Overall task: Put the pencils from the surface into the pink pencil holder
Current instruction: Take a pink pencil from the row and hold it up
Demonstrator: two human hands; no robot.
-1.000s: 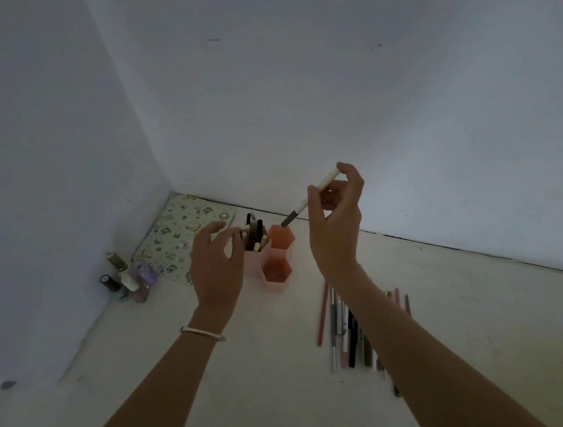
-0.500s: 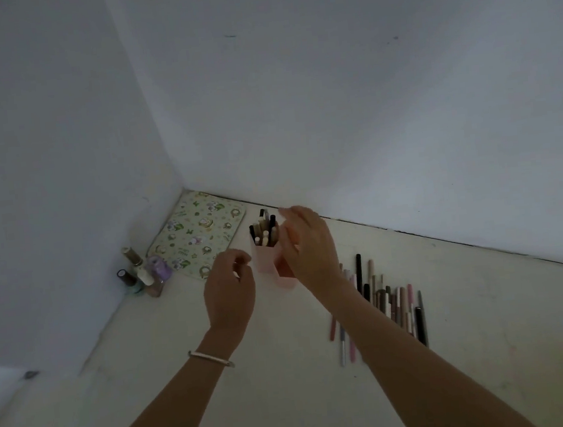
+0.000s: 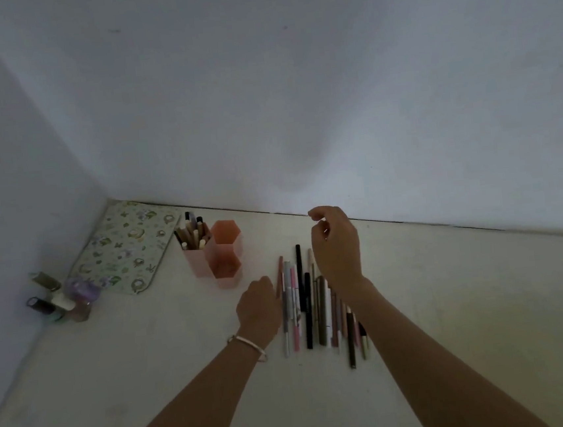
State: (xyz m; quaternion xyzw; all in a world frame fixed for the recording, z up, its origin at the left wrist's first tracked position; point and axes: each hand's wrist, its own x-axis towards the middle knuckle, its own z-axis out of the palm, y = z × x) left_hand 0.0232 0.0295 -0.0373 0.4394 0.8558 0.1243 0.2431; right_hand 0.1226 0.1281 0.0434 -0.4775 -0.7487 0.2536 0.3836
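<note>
Likely a home corner: bare white walls (image 3: 296, 91) meet a pale bench (image 3: 453, 300), with small cosmetic bottles (image 3: 61, 300) far left, a cartoon-print mat (image 3: 125, 249), and a pink holder (image 3: 223, 253) of pencils (image 3: 191, 234).

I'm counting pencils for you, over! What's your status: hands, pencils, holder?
Right hand empty, loosely curled above the pencil row. Left hand at the row's left edge, fingers hidden. Pink pencil holder partly filled. Nothing in the way.

We can't see the left hand's (image 3: 258, 305) fingers, perhaps on the pencils (image 3: 304, 300). Right hand (image 3: 336, 246) & forearm cover several others; bottles (image 3: 61, 300) too blurred to ID.
</note>
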